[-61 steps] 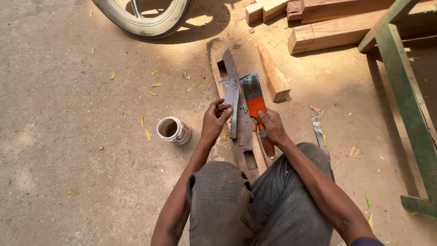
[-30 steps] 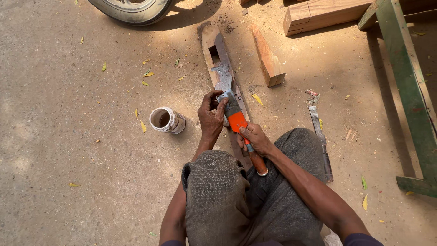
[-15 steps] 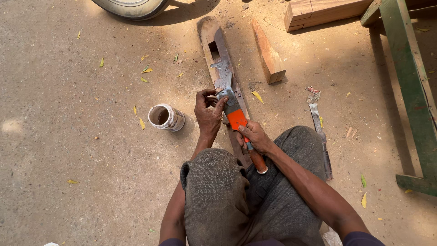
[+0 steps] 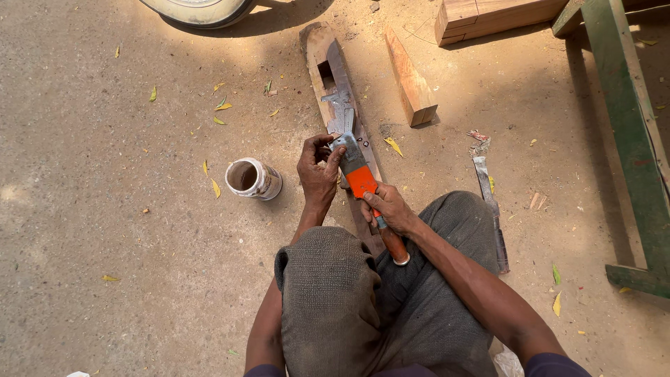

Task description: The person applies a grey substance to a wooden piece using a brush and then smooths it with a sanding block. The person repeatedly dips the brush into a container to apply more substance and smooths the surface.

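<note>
I sit on the ground over a long worn wooden board point(image 4: 322, 56) with a slot cut in it. My right hand point(image 4: 389, 209) grips a broad cleaver-like blade point(image 4: 357, 171) with an orange patch and a wooden handle. The blade lies flat on the board. My left hand point(image 4: 317, 167) presses its fingers on the blade's grey far end, just below a metal strip point(image 4: 340, 94) lying on the board.
A small open tin can point(image 4: 252, 179) stands left of my left hand. A wood block point(image 4: 410, 85) and stacked timber point(image 4: 488, 15) lie ahead right. A long metal blade point(image 4: 490, 209) lies by my right knee. A green wooden frame point(image 4: 628, 139) stands right, a tyre point(image 4: 199, 10) at the top.
The blade has been pulled back along the board toward me and both hands came with it. In the last half second the hands barely moved.
</note>
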